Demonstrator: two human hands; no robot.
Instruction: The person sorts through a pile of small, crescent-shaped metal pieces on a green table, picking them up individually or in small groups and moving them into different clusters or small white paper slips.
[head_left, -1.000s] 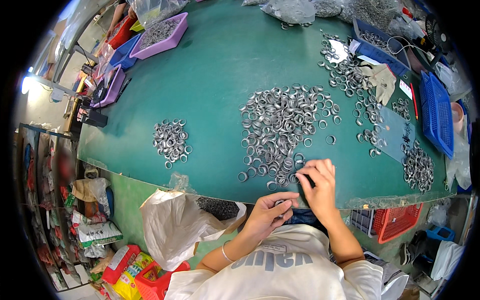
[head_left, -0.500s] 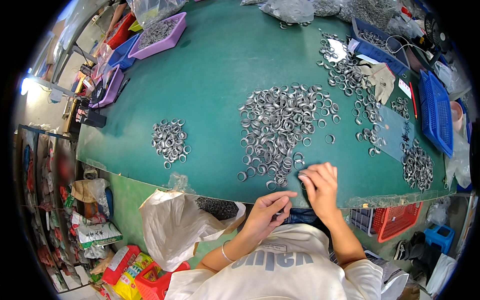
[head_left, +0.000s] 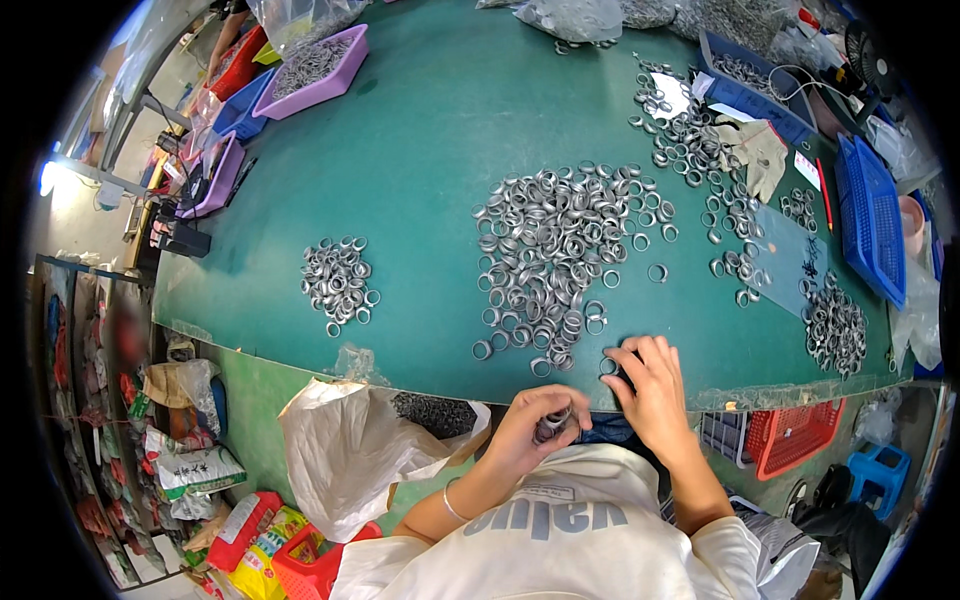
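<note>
My left hand [head_left: 535, 430] is curled at the table's front edge around several grey metal rings [head_left: 551, 424]. To its right, the thumb and forefinger of my right hand [head_left: 652, 392] close on the two sides of one metal ring [head_left: 608, 366], just over the table's near part. Ahead of both hands spreads a large heap of the same rings [head_left: 555, 235]. A smaller heap of rings [head_left: 337, 280] lies to the left. At the right is another heap of rings [head_left: 836, 328], beside a translucent plastic sheet [head_left: 785, 255].
A green table [head_left: 420, 180] fills the middle. Blue baskets [head_left: 868, 220], a glove [head_left: 760, 155] and loose rings [head_left: 690, 150] lie at right. Far left stands a pink tray of small metal parts [head_left: 325, 88]. A white sack [head_left: 340, 455] hangs below the front edge.
My left hand has turned, so the rings inside it now show. My right hand's fingers have parted slightly, and a ring shows between thumb and forefinger.
</note>
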